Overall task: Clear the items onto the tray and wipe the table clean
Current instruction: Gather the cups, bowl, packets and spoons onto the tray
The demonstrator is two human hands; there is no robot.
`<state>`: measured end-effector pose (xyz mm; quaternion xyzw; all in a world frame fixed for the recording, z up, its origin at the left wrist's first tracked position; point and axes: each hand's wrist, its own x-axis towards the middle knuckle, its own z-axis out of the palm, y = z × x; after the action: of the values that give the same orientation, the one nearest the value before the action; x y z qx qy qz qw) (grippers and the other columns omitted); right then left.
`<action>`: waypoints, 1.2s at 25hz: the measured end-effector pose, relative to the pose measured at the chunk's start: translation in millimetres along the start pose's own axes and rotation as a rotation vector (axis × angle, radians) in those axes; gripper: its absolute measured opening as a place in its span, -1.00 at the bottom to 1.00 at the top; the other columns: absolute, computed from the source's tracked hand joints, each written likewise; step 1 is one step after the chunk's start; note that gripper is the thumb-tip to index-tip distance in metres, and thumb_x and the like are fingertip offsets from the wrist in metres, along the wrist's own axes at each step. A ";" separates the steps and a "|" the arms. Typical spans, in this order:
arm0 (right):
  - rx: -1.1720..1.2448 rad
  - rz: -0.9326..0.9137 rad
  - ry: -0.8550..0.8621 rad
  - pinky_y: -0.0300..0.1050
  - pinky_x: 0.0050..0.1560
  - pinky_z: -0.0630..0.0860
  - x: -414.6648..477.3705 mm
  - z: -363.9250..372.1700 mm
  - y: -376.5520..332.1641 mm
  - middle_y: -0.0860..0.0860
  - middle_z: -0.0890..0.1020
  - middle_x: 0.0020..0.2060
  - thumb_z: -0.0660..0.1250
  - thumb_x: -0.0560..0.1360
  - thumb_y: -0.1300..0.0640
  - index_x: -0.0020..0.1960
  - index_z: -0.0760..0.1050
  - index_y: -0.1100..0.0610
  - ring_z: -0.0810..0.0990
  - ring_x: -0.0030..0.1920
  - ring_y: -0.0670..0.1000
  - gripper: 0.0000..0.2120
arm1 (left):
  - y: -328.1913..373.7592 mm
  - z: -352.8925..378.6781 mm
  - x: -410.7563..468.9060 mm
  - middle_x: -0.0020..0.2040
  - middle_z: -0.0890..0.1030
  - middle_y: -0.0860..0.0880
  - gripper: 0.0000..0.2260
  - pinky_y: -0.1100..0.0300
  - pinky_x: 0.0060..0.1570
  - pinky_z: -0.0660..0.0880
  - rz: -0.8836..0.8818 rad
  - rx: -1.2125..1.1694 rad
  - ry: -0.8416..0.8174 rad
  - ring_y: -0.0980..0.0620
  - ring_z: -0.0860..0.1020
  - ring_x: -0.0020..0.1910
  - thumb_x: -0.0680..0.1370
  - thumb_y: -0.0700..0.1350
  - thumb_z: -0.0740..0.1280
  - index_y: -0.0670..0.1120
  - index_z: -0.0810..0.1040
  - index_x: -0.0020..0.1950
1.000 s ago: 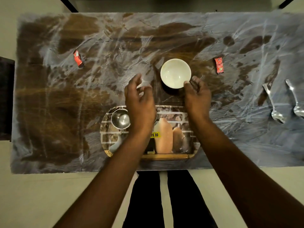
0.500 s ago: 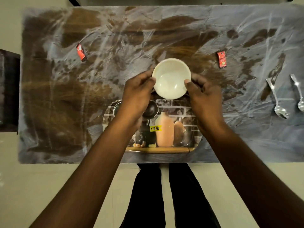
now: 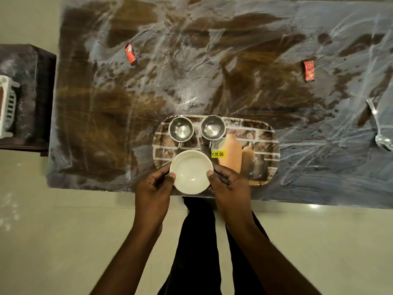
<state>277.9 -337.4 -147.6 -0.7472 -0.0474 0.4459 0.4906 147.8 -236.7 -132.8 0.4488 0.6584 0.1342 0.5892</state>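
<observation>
Bowl (image 3: 191, 171) (white, empty) is gripped at its rim between left hand (image 3: 153, 189) and right hand (image 3: 230, 186), over the tray's (image 3: 270, 145) near-left corner. Two empty steel cups (image 3: 181, 128) stand behind it. Two red packets (image 3: 130, 53) lie on the smeared table (image 3: 106, 116).

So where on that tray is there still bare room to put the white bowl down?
The tray is crowded along its far left, where two steel cups sit side by side. The right half, around the price sticker, is bare. Both hands hold the white bowl over the near-left corner, which looks free too.
</observation>
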 end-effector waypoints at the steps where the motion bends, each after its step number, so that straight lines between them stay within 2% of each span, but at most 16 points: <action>1: -0.003 0.000 0.010 0.17 0.23 0.71 3.4 4.1 4.2 -0.28 0.78 0.00 0.42 0.65 0.14 -0.01 0.68 -0.43 0.75 0.14 -0.11 -0.60 | -3.7 2.0 7.6 0.14 0.76 0.08 -0.73 0.01 0.17 0.70 0.000 0.008 0.009 -0.02 0.74 0.17 0.66 -0.27 0.39 -0.09 0.69 0.34; 3: 0.007 -0.002 0.028 0.17 0.24 0.70 10.3 8.7 11.5 -0.32 0.77 -0.02 0.42 0.65 0.13 -0.05 0.64 -0.54 0.75 0.15 -0.09 -0.51 | -9.6 6.7 20.6 0.16 0.76 0.02 -0.73 -0.03 0.27 0.66 0.010 0.011 0.012 0.01 0.72 0.19 0.65 -0.26 0.39 -0.11 0.69 0.34; 5: 0.016 -0.004 0.046 0.17 0.23 0.71 16.5 10.1 18.8 -0.33 0.77 -0.04 0.42 0.65 0.14 -0.07 0.64 -0.55 0.75 0.13 -0.09 -0.50 | -14.6 10.4 28.2 0.16 0.76 0.00 -0.73 -0.05 0.29 0.64 0.017 0.010 0.002 0.04 0.72 0.19 0.65 -0.26 0.40 -0.11 0.69 0.34; 10: 0.021 -0.006 0.067 0.17 0.21 0.72 23.8 11.9 33.2 -0.17 0.80 0.03 0.42 0.65 0.14 0.03 0.68 -0.35 0.76 0.15 -0.06 -0.66 | -26.5 13.6 38.4 0.15 0.75 0.09 -0.74 0.05 0.24 0.66 0.037 0.007 -0.005 0.11 0.72 0.18 0.65 -0.25 0.40 -0.06 0.71 0.30; 13: 0.023 -0.005 0.073 0.16 0.22 0.71 27.0 11.2 35.8 -0.14 0.80 0.05 0.42 0.66 0.14 0.07 0.68 -0.31 0.76 0.15 -0.05 -0.69 | -26.5 14.8 40.9 0.11 0.75 0.13 -0.75 0.18 0.18 0.68 0.041 0.016 -0.010 0.24 0.71 0.10 0.65 -0.25 0.41 -0.05 0.71 0.30; 16: 0.043 0.026 0.068 0.14 0.30 0.68 26.1 8.6 33.1 -0.09 0.79 0.11 0.45 0.64 0.15 0.27 0.70 -0.05 0.75 0.18 -0.08 -0.76 | -18.9 13.9 35.2 0.09 0.73 0.12 -0.72 0.26 0.13 0.66 0.060 0.061 0.018 0.34 0.69 0.01 0.63 -0.27 0.42 -0.08 0.68 0.33; 18: 0.013 0.022 0.100 0.12 0.31 0.68 27.8 -3.3 24.9 -0.08 0.79 0.10 0.50 0.61 0.15 0.29 0.69 0.07 0.76 0.15 -0.11 -0.74 | -8.2 12.1 29.8 0.03 0.73 0.04 -0.72 0.08 0.12 0.68 0.140 0.102 0.141 0.23 0.69 -0.05 0.57 -0.34 0.45 -0.05 0.69 0.22; 20: -0.029 -0.015 0.160 0.08 0.20 0.72 38.3 -28.6 6.7 -0.12 0.80 0.01 0.51 0.59 0.13 0.21 0.70 -0.03 0.78 0.04 -0.12 -0.80 | 11.6 16.3 23.5 0.05 0.70 -0.12 -0.73 -0.11 0.12 0.66 0.265 0.133 0.230 0.00 0.66 -0.06 0.54 -0.38 0.45 -0.03 0.64 0.10; 21: -0.039 -0.038 0.191 0.03 0.12 0.74 48.2 -46.0 -4.4 -0.14 0.80 -0.05 0.51 0.59 0.13 0.15 0.69 -0.07 0.78 -0.02 -0.12 -0.83 | 25.5 24.1 21.4 0.07 0.68 -0.17 -0.73 -0.11 0.10 0.65 0.329 0.129 0.228 -0.09 0.65 -0.05 0.54 -0.39 0.44 -0.05 0.63 0.09; 23: -0.043 -0.089 0.258 -0.15 -0.03 0.72 75.9 -87.2 -26.4 -0.20 0.79 -0.13 0.50 0.59 0.14 0.06 0.69 -0.10 0.77 -0.10 -0.18 -0.86 | 52.9 52.7 21.9 0.08 0.67 -0.20 -0.76 -0.05 0.06 0.63 0.446 0.145 0.173 -0.17 0.65 -0.02 0.54 -0.39 0.43 -0.09 0.63 0.09; 25: -0.069 -0.146 0.356 -0.23 -0.03 0.68 110.5 -130.9 -47.8 -0.16 0.79 -0.12 0.51 0.59 0.13 0.14 0.71 -0.03 0.76 -0.09 -0.20 -0.86 | 79.7 97.7 25.7 0.09 0.69 -0.15 -0.78 0.06 0.09 0.64 0.505 0.154 0.043 -0.12 0.68 0.04 0.55 -0.38 0.42 -0.14 0.65 0.13; 27: -0.109 -0.198 0.430 -0.21 0.02 0.68 148.4 -171.7 -64.7 -0.06 0.78 -0.02 0.51 0.59 0.12 0.24 0.70 0.11 0.76 -0.05 -0.17 -0.76 | 102.7 153.4 34.8 0.13 0.72 -0.07 -0.78 0.24 0.14 0.62 0.504 0.152 -0.119 0.03 0.70 0.09 0.59 -0.33 0.43 -0.16 0.67 0.21; 30: -0.176 -0.190 0.459 0.04 0.17 0.71 208.1 -220.0 -82.8 0.08 0.77 0.06 0.51 0.57 0.10 0.29 0.67 0.19 0.76 0.06 0.00 -0.67 | 126.9 242.2 59.9 0.11 0.71 0.03 -0.73 0.40 0.11 0.56 0.446 0.178 -0.264 0.25 0.65 0.01 0.61 -0.26 0.43 -0.15 0.66 0.31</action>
<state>589.5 -341.0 -185.8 -0.8608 -0.0436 0.2107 0.4612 425.7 -205.8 -147.8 0.6463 0.4702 0.1424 0.5839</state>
